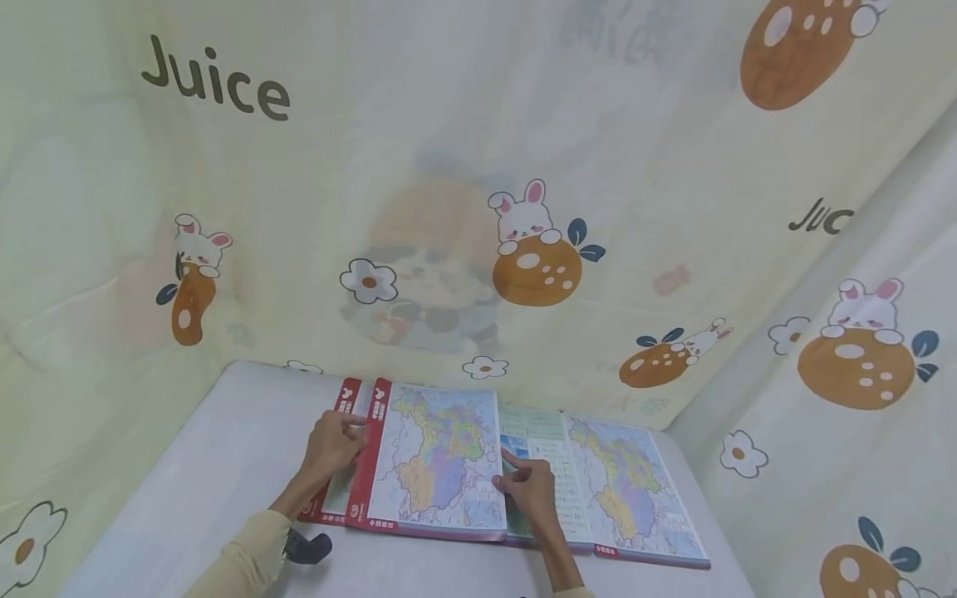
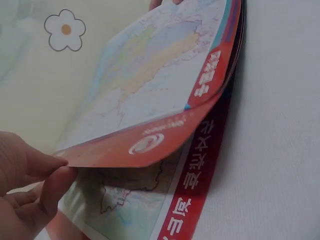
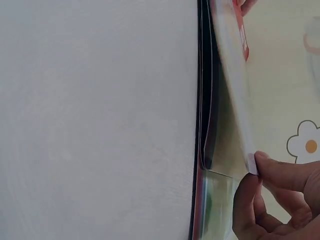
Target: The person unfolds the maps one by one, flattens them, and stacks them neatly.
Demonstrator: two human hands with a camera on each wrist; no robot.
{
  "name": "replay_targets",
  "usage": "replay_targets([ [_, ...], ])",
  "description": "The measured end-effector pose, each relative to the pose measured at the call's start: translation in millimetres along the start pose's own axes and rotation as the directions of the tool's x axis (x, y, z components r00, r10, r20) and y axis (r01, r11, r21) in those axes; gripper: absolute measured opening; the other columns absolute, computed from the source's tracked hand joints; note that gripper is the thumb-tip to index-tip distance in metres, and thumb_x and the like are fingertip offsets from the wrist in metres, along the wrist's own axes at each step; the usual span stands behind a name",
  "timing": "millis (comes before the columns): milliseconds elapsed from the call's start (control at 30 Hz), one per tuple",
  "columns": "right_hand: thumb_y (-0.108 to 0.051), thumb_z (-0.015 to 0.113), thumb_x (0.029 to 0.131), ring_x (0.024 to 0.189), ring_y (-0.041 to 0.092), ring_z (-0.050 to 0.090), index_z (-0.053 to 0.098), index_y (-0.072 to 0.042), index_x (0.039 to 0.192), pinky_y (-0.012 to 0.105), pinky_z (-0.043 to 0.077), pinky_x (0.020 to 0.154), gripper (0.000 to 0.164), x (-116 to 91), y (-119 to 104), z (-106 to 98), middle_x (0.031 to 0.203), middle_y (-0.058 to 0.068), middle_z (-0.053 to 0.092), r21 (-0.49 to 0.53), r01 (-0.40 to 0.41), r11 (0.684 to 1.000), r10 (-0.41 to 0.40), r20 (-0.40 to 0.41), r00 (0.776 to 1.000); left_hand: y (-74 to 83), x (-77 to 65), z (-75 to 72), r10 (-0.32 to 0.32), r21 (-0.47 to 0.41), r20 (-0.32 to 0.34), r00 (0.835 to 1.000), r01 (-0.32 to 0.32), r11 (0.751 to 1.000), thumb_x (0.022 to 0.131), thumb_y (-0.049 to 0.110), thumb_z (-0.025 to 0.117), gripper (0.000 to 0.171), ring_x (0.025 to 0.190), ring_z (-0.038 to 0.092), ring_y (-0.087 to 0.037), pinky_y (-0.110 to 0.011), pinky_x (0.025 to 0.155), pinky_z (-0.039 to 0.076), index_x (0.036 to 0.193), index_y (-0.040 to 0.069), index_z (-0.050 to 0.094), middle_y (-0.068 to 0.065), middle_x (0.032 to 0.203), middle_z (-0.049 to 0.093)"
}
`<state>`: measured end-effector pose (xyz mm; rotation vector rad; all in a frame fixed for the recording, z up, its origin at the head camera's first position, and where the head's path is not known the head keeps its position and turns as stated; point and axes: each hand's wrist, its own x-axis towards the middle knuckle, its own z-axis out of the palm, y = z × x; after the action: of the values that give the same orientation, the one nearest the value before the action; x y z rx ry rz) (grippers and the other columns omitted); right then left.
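A folded map [image 1: 437, 457] with a red left border lies on the white table, one coloured panel lifted over the others. At its left red edge, my left hand [image 1: 334, 444] pinches the panel between thumb and fingertips; the left wrist view shows this edge raised above another red-bordered panel [image 2: 182, 200]. My right hand [image 1: 532, 494] pinches the opposite edge with thumb and index finger. In the right wrist view that edge [image 3: 239, 110] stands up from the layers beneath. To the right spread a green text panel [image 1: 561, 473] and a second map panel [image 1: 635, 490].
The white table [image 1: 202, 465] extends in front of and left of the map. A pale curtain [image 1: 314, 199] printed with rabbits, oranges and flowers hangs behind and along the sides. A black strap-like piece [image 1: 308, 548] shows by the left wrist.
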<state>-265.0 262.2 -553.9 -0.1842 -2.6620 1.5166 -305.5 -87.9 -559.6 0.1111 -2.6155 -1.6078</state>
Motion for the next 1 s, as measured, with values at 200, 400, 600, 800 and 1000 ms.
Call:
replay_targets([
  [200,-0.003,0.081,0.089,0.066,0.015,0.069,0.069,-0.006,0.143,0.021,0.056,0.06,0.056,-1,-1,0,0.083,0.016,0.077,0.103,-0.059,0.993,0.058,0.014,0.998,-4.4,-2.6,-1.6,-0.013,-0.002,0.006,1.0,0.013,1.0,0.095,0.002,0.075,0.037,0.07,0.073,-0.016,-0.029,0.06,0.059,0.131,-0.009,0.072,-0.019,0.098,0.08],
  [400,-0.002,0.078,0.086,0.065,0.013,0.065,0.069,-0.008,0.143,0.02,0.052,0.058,0.058,0,-3,-3,0.083,0.014,0.079,0.12,-0.088,0.989,0.089,-0.006,0.996,-4.9,-3.4,-1.5,-0.016,-0.025,-0.003,1.0,0.016,1.0,0.093,-0.002,0.073,0.037,0.066,0.071,-0.015,-0.028,0.056,0.056,0.13,-0.008,0.073,-0.017,0.093,0.081],
  [600,-0.001,0.076,0.085,0.065,0.013,0.058,0.068,-0.004,0.144,0.02,0.043,0.055,0.06,-2,-6,-5,0.081,0.013,0.075,0.107,-0.048,0.993,0.051,-0.029,0.998,-6.9,-2.4,-2.6,-0.019,-0.016,-0.01,1.0,0.019,1.0,0.095,0.001,0.075,0.036,0.07,0.074,-0.017,-0.028,0.057,0.058,0.13,-0.006,0.073,-0.02,0.098,0.081],
  [800,-0.001,0.072,0.087,0.064,0.013,0.057,0.066,-0.004,0.147,0.021,0.045,0.054,0.06,-4,-5,-12,0.086,0.014,0.075,0.108,-0.029,0.994,0.035,-0.052,0.998,-12.9,-4.5,-10.1,-0.02,-0.021,-0.004,1.0,0.02,1.0,0.097,0.004,0.076,0.039,0.074,0.075,-0.018,-0.028,0.059,0.06,0.134,-0.007,0.072,-0.025,0.108,0.08],
  [1000,-0.001,0.067,0.092,0.075,0.018,0.059,0.067,-0.01,0.148,0.024,0.051,0.064,0.057,-2,-3,-27,0.089,0.011,0.068,0.092,-0.04,0.995,0.049,-0.106,0.993,-17.5,-5.8,-22.1,-0.033,-0.031,-0.005,0.999,0.033,0.999,0.096,0.002,0.073,0.042,0.068,0.073,-0.016,-0.026,0.057,0.059,0.137,-0.009,0.069,-0.022,0.101,0.078],
])
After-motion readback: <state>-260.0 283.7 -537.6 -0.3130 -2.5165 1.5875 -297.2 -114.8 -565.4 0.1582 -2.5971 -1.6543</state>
